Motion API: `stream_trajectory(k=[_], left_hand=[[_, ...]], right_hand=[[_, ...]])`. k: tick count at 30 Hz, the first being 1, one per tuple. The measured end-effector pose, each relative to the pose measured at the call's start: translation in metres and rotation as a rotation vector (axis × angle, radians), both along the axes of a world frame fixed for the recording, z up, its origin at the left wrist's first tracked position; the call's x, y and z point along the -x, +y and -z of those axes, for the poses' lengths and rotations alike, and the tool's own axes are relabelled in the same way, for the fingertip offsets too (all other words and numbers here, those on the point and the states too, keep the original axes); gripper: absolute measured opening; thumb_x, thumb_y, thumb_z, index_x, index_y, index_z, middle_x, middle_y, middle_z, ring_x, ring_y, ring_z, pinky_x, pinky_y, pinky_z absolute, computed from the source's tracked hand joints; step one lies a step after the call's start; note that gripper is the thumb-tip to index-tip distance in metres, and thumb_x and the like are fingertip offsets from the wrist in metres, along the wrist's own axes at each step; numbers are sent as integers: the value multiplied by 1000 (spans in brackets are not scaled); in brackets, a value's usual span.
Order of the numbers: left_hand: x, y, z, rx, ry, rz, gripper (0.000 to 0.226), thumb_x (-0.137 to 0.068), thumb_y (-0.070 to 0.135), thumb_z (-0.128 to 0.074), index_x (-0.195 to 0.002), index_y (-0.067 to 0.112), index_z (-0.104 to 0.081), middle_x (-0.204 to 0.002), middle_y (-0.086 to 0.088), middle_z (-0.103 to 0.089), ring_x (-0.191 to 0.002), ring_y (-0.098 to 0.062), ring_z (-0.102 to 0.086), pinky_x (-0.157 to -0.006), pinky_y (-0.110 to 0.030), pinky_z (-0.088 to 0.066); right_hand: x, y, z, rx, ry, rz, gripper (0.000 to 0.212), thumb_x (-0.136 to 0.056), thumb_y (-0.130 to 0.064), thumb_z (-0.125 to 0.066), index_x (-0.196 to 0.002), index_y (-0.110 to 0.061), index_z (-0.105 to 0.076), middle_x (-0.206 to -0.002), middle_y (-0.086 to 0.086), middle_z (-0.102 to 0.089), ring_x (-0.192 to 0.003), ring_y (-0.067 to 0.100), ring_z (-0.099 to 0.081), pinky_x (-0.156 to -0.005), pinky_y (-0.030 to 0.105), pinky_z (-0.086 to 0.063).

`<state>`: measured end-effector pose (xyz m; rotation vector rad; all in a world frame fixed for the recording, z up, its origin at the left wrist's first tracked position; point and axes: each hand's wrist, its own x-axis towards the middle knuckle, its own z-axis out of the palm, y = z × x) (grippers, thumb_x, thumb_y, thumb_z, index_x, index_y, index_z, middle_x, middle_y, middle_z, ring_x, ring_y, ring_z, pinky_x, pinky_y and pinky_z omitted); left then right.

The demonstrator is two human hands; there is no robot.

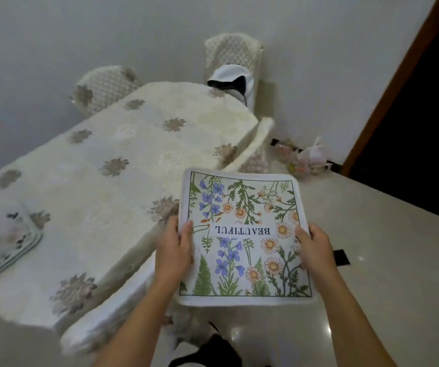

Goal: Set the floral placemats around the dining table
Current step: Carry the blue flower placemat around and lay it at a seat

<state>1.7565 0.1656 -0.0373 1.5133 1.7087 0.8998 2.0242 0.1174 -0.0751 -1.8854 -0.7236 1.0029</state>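
The left hand (pixel 173 250) and right hand (pixel 316 250) each grip one side edge of a single floral placemat (pixel 242 234), held just right of the dining table (pixel 102 160); one blurred stack of placemats (pixel 4 242) lies on the table's left edge; four covered chairs (pixel 237 54) surround it.

Dim, flat indoor light with a grey cast leaves small glare spots on the glossy floor (pixel 327 331), and the doorway (pixel 425 128) at right is black. The placemat (pixel 242 234) is fairly sharp, the stack (pixel 4 239) at the left edge is smeared. Wide-angle distortion tilts the desk (pixel 107 154) and wall (pixel 54 35).
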Motion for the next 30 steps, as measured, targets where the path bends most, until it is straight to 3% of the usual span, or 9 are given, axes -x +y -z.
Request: stream_trajectory(k=[3, 6, 11, 17, 21, 26, 28, 30], left_hand=[[33, 6, -4, -35, -21, -146, 18, -103, 29, -47, -96, 12, -48, -76, 2, -67, -60, 1, -67, -45, -17, -49], [69, 15, -5, -63, -19, -271, 20, -102, 31, -47, -91, 14, -47, -74, 2, -65, -60, -6, -65, -47, -19, -48], [126, 41, 1, -124, -52, -438, 17, -102, 28, -49, -94, 13, -52, -72, 6, -61, -57, 0, -60, -44, -16, -43], [191, 73, 13, -102, -113, -616, 14, -101, 31, -50, -96, 18, -55, -78, -5, -65, -68, -24, -64, -56, -45, -54], [232, 94, 26, -70, -166, -678, 15, -100, 37, -50, -93, 25, -55, -77, -5, -66, -65, -29, -66, -54, -58, -54], [266, 112, 37, -26, -196, -752, 17, -101, 33, -50, -94, 18, -54, -81, -1, -68, -70, -19, -68, -61, -53, -58], [278, 118, 42, -1, -234, -777, 16, -101, 29, -50, -98, 14, -55, -84, -1, -69, -70, -9, -69, -63, -46, -60], [290, 124, 48, 42, -283, -781, 14, -101, 28, -50, -101, 16, -56, -90, -2, -72, -76, -10, -72, -64, -42, -61]], right_hand=[[30, 46, -4, -40, -19, -119, 17, -100, -33, -49, -100, -21, -62, -92, 4, -73, -80, 23, -71, -68, 42, -59], [66, 85, -11, -94, -33, -214, 14, -98, -34, -52, -93, -27, -63, -90, 0, -73, -82, 21, -72, -75, 45, -60], [129, 152, -27, -169, -73, -383, 14, -100, -32, -51, -96, -24, -63, -88, -3, -72, -80, 16, -70, -63, 32, -54], [203, 225, -35, -179, -90, -521, 12, -99, -29, -54, -97, -20, -62, -88, 1, -72, -77, 16, -70, -59, 29, -53], [250, 264, -25, -167, -119, -599, 14, -99, -31, -53, -100, -19, -61, -87, 1, -72, -75, 15, -72, -57, 30, -56], [299, 300, -6, -161, -144, -694, 15, -100, -30, -52, -98, -17, -59, -88, 0, -71, -77, 13, -71, -58, 28, -56], [313, 314, 2, -146, -156, -727, 15, -99, -32, -52, -95, -19, -59, -89, 1, -71, -79, 17, -71, -62, 35, -59], [328, 328, 10, -119, -160, -764, 15, -98, -33, -52, -94, -21, -59, -90, 2, -71, -81, 19, -71, -67, 40, -61]])
